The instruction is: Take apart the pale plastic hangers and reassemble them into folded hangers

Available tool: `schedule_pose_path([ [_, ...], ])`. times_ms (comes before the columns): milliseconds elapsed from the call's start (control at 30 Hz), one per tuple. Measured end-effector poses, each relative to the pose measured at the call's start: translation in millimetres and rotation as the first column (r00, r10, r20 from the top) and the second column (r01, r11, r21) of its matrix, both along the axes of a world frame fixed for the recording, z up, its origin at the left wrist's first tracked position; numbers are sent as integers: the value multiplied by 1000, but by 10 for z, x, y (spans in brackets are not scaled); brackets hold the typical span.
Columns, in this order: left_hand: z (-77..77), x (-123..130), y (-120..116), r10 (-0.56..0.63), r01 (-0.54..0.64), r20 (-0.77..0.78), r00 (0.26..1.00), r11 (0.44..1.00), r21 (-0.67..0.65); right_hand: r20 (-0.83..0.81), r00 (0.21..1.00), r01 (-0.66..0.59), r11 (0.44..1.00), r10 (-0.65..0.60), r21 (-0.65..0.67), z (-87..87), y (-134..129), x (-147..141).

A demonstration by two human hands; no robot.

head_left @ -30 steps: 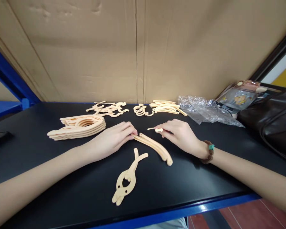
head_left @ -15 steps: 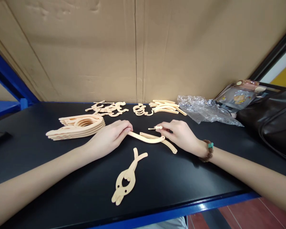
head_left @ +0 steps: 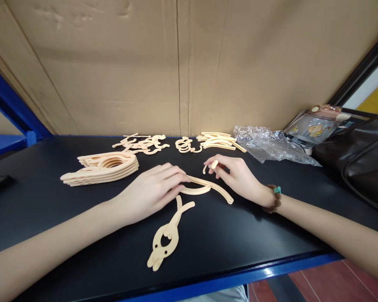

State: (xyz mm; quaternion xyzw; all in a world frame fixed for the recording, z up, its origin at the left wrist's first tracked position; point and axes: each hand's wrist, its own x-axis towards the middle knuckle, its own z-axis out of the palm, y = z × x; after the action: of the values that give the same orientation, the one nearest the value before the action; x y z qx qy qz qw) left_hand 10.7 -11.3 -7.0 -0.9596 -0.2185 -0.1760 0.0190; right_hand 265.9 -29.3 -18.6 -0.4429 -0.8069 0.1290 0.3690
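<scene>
My left hand (head_left: 159, 186) is palm down over two curved beige plastic hanger arms, its thumb and fingers apart with the tips at the arms' left ends. The nearer arm (head_left: 195, 191) lies partly under those fingertips. Behind it the other arm (head_left: 222, 191) stretches to the right. My right hand (head_left: 234, 172) pinches a small beige hook (head_left: 214, 164) just above the table, its curved end poking out left of the fingers. Closer to me lies a rabbit-shaped beige hanger centre piece (head_left: 166, 239) with two crossed ears or legs.
Stacked beige hanger pieces (head_left: 101, 167) sit at left. Along the back are loose shaped pieces (head_left: 145, 143), several hooks (head_left: 185, 144) and a pile of arms (head_left: 219, 140). Crumpled clear plastic (head_left: 271, 144) and a dark bag (head_left: 355, 151) occupy the right. Cardboard (head_left: 113, 75) stands behind.
My left hand has loosened its pinch and moved slightly right, and the nearer arm has shifted left and down onto the table. In my right hand the hook has turned.
</scene>
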Motion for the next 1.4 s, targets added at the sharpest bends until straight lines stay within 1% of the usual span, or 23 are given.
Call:
schedule_pose_path([
  [67,-10,36,-51,-63,63,-19,998,998,-2,-43,999,-11,1000,10,-17,14,0,-10],
  [133,-20,53,-76,-87,87,-29,996,996,-18,-57,998,-28,998,24,-63,32,-5,-18],
  [267,-5,30,-76,-50,50,-30,998,999,-18,-35,998,-61,985,56,-163,56,-23,-22],
  [333,13,15,-73,-16,16,-20,1000,1000,-9,-18,994,-113,973,111,-200,58,-35,-26],
  [400,21,14,-75,14,-14,-6,1000,1000,-10,-38,980,-197,949,194,-246,53,-49,-33],
  [467,15,27,-80,18,-19,-9,1000,1000,-20,-103,960,-278,914,259,-295,45,-63,-41],
  [567,-9,53,-94,-9,7,-41,999,999,-38,-232,931,-348,873,281,-342,35,-71,-41],
  [667,-21,68,-103,22,-25,-42,999,997,-66,-342,901,-390,843,267,-371,46,-63,-29],
  [733,-18,69,-101,54,-56,-20,998,995,-80,-389,890,-392,832,236,-392,62,-52,-23],
  [800,-10,67,-92,62,-62,-5,998,995,-77,-407,891,-371,840,202,-396,68,-36,-23],
  [933,-12,66,-69,46,-47,-19,999,997,-54,-365,916,-308,876,167,-373,30,4,-30],
  [1000,-32,64,-62,42,-43,-19,999,998,-53,-376,912,-314,871,165,-379,3,20,-29],
  [1067,-64,56,-57,45,-46,-12,999,996,-77,-407,898,-332,861,165,-384,-9,25,-29],
  [1200,-114,34,-58,99,-99,-7,995,984,-150,-492,860,-354,850,133,-390,24,-14,-58],
  [1300,-101,43,-72,95,-95,-2,995,987,-129,-578,811,-376,838,92,-396,55,-60,-105],
  [1400,-67,81,-93,45,-46,-19,999,997,-68,-594,802,-372,829,60,-418,64,-83,-141],
])
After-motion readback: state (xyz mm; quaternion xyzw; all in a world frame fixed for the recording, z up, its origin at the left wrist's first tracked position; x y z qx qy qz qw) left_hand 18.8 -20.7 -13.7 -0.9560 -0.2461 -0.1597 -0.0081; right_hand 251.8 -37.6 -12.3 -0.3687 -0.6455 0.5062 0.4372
